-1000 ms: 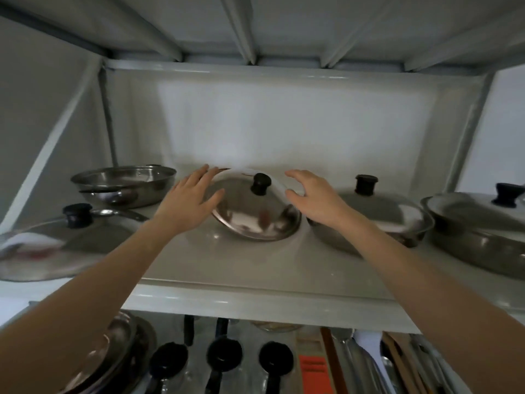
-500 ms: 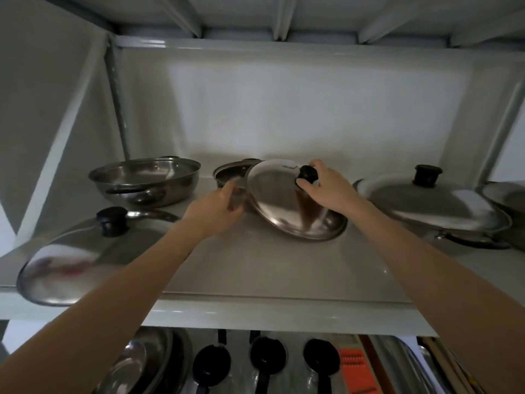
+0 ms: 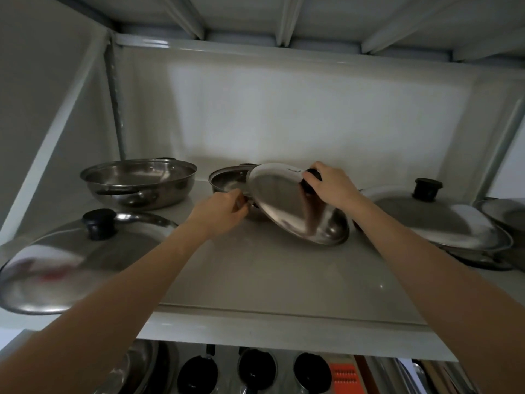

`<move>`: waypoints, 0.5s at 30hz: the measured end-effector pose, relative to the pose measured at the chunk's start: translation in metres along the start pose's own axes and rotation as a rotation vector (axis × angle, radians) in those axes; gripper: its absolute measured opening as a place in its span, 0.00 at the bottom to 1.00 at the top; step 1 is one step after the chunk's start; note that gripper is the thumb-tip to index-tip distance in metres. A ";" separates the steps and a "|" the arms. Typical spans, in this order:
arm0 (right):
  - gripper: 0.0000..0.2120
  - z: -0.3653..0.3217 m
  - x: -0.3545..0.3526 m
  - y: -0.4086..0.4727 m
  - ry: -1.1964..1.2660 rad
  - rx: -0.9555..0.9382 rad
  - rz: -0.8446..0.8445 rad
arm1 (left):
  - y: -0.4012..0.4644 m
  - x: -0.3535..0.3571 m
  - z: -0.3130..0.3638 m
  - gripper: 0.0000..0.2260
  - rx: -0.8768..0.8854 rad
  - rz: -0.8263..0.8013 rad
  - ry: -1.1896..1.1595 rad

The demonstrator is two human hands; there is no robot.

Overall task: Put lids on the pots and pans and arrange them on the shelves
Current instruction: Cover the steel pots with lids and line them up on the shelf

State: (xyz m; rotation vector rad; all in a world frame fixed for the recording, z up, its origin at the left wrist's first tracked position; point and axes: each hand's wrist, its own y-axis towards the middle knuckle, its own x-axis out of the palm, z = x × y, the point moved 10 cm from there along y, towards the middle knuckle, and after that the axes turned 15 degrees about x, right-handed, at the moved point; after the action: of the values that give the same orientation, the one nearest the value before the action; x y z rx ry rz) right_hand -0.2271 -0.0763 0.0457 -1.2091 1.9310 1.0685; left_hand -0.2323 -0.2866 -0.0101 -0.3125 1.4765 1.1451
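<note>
A round steel lid (image 3: pixel 295 204) stands tilted on the white shelf (image 3: pixel 270 280), its far edge raised. My right hand (image 3: pixel 331 184) grips its black knob. Behind it sits a small steel pot (image 3: pixel 228 179), partly hidden by the lid. My left hand (image 3: pixel 220 213) curls its fingers round the pot's handle or rim at the lid's left edge; the exact hold is hidden.
An open steel pan (image 3: pixel 139 182) sits back left. A large lid with a black knob (image 3: pixel 71 260) lies front left. A lidded pan (image 3: pixel 437 220) stands on the right, another pan (image 3: pixel 502 211) at the far right edge. The lower shelf holds pans and black-knobbed lids (image 3: pixel 257 368).
My right hand moved from the lid's rim to its knob and tipped the lid up. My left hand left the lid's edge and closed at the small pot behind it.
</note>
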 end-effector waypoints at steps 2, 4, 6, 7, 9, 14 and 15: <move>0.19 0.005 -0.009 0.005 0.052 0.030 0.011 | 0.002 -0.001 0.002 0.13 -0.011 0.013 0.006; 0.19 0.011 -0.018 0.009 0.102 0.063 0.009 | 0.002 -0.002 0.001 0.15 -0.046 0.033 0.016; 0.19 0.014 -0.024 0.013 0.144 0.078 0.000 | 0.002 -0.004 0.002 0.15 -0.068 0.063 0.038; 0.19 0.016 -0.026 0.014 0.156 0.081 -0.005 | 0.002 -0.007 0.005 0.15 -0.070 0.095 0.049; 0.19 0.018 -0.030 0.015 0.160 0.079 -0.006 | 0.002 -0.017 0.015 0.13 -0.054 0.189 0.075; 0.19 0.020 -0.033 0.020 0.179 0.064 -0.013 | 0.016 -0.018 0.056 0.12 0.261 0.223 0.017; 0.19 0.021 -0.033 0.021 0.186 0.063 -0.011 | 0.019 -0.011 0.063 0.13 0.300 0.183 -0.013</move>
State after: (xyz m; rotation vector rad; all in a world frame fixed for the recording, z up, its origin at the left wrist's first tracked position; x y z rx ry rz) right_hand -0.2318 -0.0385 0.0694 -1.3222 2.0790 0.9101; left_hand -0.2054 -0.2328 0.0189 0.0377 1.6651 1.0456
